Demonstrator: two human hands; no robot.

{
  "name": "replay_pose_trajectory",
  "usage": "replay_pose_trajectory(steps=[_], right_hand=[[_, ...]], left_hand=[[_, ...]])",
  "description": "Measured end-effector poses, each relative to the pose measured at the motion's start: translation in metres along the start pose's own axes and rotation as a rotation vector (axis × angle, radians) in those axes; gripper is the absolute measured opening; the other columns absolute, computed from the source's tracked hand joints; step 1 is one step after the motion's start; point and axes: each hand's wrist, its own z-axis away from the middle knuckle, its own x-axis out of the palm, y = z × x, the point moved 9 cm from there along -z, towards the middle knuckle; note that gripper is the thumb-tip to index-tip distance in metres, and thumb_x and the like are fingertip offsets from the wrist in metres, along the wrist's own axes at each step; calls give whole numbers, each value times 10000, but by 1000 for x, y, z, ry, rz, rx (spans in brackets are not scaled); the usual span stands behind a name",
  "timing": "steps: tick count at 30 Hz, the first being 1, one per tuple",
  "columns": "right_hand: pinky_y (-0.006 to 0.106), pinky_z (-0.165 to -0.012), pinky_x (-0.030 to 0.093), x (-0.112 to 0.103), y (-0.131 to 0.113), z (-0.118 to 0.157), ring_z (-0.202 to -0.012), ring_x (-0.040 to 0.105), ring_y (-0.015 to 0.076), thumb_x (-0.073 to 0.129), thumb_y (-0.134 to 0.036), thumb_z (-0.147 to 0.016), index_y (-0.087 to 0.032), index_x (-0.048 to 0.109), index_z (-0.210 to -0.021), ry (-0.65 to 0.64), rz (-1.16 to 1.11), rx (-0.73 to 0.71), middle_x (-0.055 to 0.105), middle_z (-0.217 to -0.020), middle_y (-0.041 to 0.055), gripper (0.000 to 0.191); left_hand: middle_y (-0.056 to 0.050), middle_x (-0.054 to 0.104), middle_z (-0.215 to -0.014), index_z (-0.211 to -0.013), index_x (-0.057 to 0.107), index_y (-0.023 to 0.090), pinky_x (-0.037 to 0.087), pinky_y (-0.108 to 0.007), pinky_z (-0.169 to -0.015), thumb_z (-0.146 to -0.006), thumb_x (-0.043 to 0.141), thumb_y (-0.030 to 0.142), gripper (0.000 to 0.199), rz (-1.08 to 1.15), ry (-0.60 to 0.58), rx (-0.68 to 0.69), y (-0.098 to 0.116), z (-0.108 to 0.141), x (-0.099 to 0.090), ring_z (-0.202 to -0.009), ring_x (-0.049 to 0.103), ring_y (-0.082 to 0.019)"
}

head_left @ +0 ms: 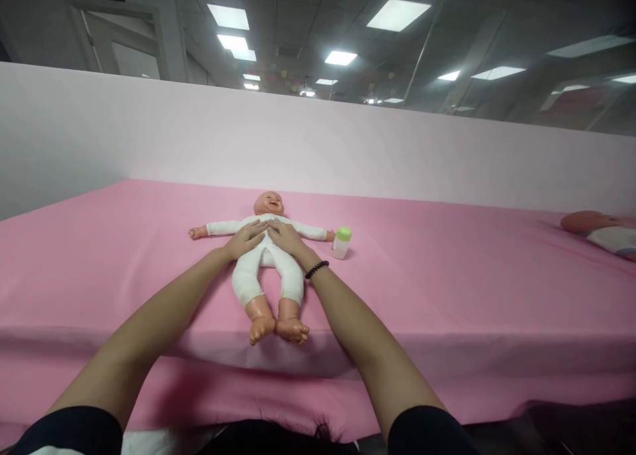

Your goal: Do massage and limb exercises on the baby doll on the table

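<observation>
A baby doll (267, 259) with a white cloth body lies on its back on the pink-covered table (422, 276), head away from me, arms spread, feet at the table's front edge. My left hand (248, 238) rests flat on the left side of the doll's belly. On the right side of the belly lies my right hand (287, 235), fingers stretched out, its fingertips close to those of my left hand. Neither hand holds anything. A small bottle (341, 243) with a green cap stands beside the doll's hand at the right.
Another doll (609, 233) lies at the far right, cut off by the frame's edge. A low white partition (318, 150) runs along the back of the table, with glass above it. The pink cloth hangs over the front edge.
</observation>
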Motion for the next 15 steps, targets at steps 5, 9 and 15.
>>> replay_pose_trajectory(steps=[5,9,15], right_hand=[[613,-1284,49,18,26,-7,-1644,17,313,385,-495,-1072,-295,274,-1669,-99,-43,166,97,-1769,71,640],[551,-1294,125,19,38,-4,-1634,79,356,454,-567,-1031,-144,232,-1679,4,-44,288,135,-1749,183,805],[371,-1157,436,0,35,8,-1331,629,282,550,-380,-1008,-145,724,-1324,297,-120,202,697,-1388,127,431]], left_hand=[[-102,453,-1644,-1287,718,232,8,-455,-1310,-786,733,525,580,-59,24,-66,-24,-2,-1,-1617,203,-306],[-170,462,-1627,-1343,689,148,144,-468,-1306,-832,682,521,632,-216,131,-147,-30,3,-11,-1579,299,-360],[-116,759,-1274,-1155,797,163,507,-452,-1097,-943,498,434,455,-544,219,-77,-13,11,-22,-1228,696,-329]])
